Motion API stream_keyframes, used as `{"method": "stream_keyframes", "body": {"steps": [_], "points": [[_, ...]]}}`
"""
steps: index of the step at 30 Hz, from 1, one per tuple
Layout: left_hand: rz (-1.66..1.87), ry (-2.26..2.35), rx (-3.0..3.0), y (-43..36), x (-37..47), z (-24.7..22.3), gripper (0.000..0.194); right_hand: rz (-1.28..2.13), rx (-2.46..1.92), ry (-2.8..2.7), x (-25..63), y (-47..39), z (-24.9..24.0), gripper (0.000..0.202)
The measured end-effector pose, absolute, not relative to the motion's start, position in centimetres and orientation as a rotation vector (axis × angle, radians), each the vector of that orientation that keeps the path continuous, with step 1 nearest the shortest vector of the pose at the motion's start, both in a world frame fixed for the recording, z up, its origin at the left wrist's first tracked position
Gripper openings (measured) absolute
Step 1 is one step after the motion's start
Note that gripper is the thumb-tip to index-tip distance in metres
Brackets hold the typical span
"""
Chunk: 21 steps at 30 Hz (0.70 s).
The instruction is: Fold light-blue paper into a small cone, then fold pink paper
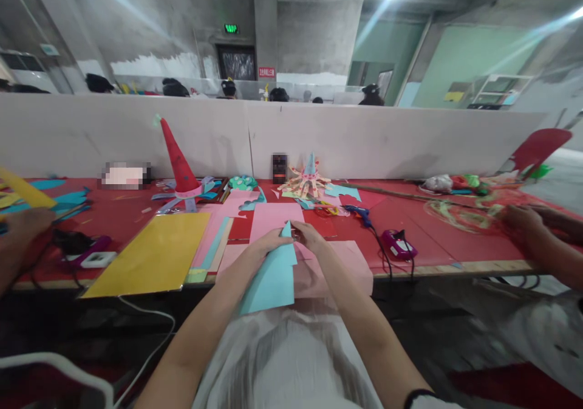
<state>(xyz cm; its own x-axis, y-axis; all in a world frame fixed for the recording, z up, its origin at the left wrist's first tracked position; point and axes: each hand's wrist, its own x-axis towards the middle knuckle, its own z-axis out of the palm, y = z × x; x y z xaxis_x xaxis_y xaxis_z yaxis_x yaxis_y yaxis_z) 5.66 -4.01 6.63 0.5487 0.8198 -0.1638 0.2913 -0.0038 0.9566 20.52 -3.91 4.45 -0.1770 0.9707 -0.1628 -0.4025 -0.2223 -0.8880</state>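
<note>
A light blue sheet of paper [273, 278] with a pointed, cone-like upper end hangs over the table's front edge in front of my body. My left hand [272, 240] is closed around its upper part. Close beside the tip, my right hand [310, 237] has its fingers curled inward; a small dark or shiny thing shows there, too small to name. Pink paper [276, 217] lies flat just beyond both hands. More pink paper [357, 263] sits under and right of my right forearm.
A yellow sheet pack [150, 254] and a red cone hat [181, 169] are left. Behind my hands stands a small blue cone [311, 164] ringed with decorated strips. A blue glue gun [359, 213] and purple power strip [398, 246] lie right. Co-workers' hands [523, 220] flank me.
</note>
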Motion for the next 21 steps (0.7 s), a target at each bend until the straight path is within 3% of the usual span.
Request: {"method": "stream_keyframes", "body": {"steps": [12,21], "points": [[0.570,1.074,1.612,-4.1,6.4,6.9,0.030,1.521,-1.052,-1.048,21.3,-4.3,6.1,0.022],[0.550,1.025,1.667,-4.5,6.6,7.3,0.040,1.541,-1.166,-1.048,21.5,-3.7,5.1,0.021]]}}
